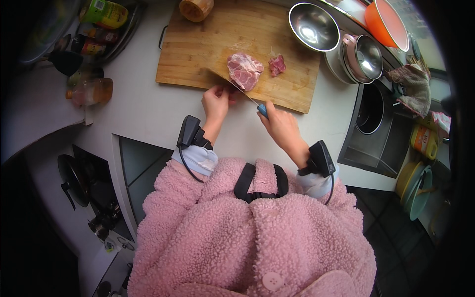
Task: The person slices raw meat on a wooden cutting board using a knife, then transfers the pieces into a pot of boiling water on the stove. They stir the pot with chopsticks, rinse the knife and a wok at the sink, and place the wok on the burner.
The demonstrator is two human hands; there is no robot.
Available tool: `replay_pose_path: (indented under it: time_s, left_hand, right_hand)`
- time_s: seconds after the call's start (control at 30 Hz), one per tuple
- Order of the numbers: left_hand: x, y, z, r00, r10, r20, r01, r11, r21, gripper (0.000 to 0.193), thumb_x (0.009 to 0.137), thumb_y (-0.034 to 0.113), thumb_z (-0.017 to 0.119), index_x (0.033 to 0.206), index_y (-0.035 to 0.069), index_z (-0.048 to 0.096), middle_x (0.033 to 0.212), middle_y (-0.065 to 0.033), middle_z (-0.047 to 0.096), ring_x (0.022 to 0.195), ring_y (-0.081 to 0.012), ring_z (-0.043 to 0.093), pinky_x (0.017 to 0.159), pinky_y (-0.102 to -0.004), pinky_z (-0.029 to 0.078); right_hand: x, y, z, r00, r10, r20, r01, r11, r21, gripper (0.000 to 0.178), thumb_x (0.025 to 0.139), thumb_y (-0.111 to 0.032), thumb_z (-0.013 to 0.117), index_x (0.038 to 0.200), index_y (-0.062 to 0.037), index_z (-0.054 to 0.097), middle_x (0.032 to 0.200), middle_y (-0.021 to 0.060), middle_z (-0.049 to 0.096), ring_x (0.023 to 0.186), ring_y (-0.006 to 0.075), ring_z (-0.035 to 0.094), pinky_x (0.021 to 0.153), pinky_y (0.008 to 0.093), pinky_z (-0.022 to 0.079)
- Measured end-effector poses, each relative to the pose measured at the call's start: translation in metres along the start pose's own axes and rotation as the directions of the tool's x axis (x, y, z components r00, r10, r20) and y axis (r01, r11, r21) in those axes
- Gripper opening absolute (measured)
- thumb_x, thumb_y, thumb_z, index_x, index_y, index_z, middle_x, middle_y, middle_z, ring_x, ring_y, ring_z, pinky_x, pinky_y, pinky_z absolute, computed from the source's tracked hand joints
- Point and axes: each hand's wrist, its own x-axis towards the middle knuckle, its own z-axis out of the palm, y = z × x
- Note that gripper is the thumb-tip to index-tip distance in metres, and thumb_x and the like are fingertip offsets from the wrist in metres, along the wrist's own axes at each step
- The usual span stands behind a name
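A lump of raw meat (245, 72), pink with white fat, lies on the wooden cutting board (193, 47). To its right is a smaller piece of raw meat (277, 65). My right hand (282, 127) grips a knife (262, 110) by its blue handle. The blade slants up and left along the near side of the lump; whether it touches the meat I cannot tell. By the board's near edge, left of the lump, my left hand (216, 105) has its fingers drawn together. Something reddish shows at its fingertips, too small to name.
A yellowish-brown round object (196, 9) sits at the board's far left. Metal bowls (314, 27) and stacked dishes (341, 64) stand right, beside the sink (396, 133). Bottles (94, 91) line the left side. Basins (418, 190) are at the far right.
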Motion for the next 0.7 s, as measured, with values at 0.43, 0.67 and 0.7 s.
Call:
replay_pose_path:
  time_s: [0.43,0.67,0.7]
  left_hand:
    - [0.004,-0.011,-0.007,0.999,0.032,0.018,-0.029,0.991,-0.134,0.019,0.088,0.009,0.057,0.094,-0.009,0.059,0.079,-0.0100,0.065,0.062,-0.0164,0.064,0.054,-0.0262,0.053]
    - [-0.002,0.003,-0.028,1.000,-0.015,0.018,0.021,0.935,-0.353,0.019,0.089,0.010,0.058,0.101,-0.005,0.059,0.093,-0.0114,0.065,0.081,-0.0168,0.064,0.064,-0.0269,0.054]
    - [-0.003,0.009,-0.031,0.999,-0.020,0.033,0.032,0.916,-0.399,0.019,0.089,0.010,0.058,0.102,-0.004,0.059,0.096,-0.0113,0.065,0.084,-0.0172,0.064,0.067,-0.0270,0.054]
  right_hand:
    - [0.018,0.000,-0.015,0.995,-0.101,0.024,0.102,0.992,-0.080,0.024,0.088,-0.025,0.053,0.090,-0.0028,0.043,0.067,0.0182,0.061,0.062,0.0382,0.060,0.054,0.0481,0.045]
    - [-0.019,0.010,-0.023,0.998,0.050,0.039,-0.048,0.998,-0.048,0.028,0.089,-0.029,0.053,0.088,-0.0030,0.044,0.066,0.0194,0.060,0.060,0.0393,0.058,0.052,0.0472,0.045]
    - [-0.022,0.010,-0.022,0.999,0.041,0.023,-0.040,0.999,-0.017,0.028,0.089,-0.029,0.054,0.088,-0.0031,0.043,0.066,0.0196,0.060,0.061,0.0396,0.058,0.052,0.0472,0.044]
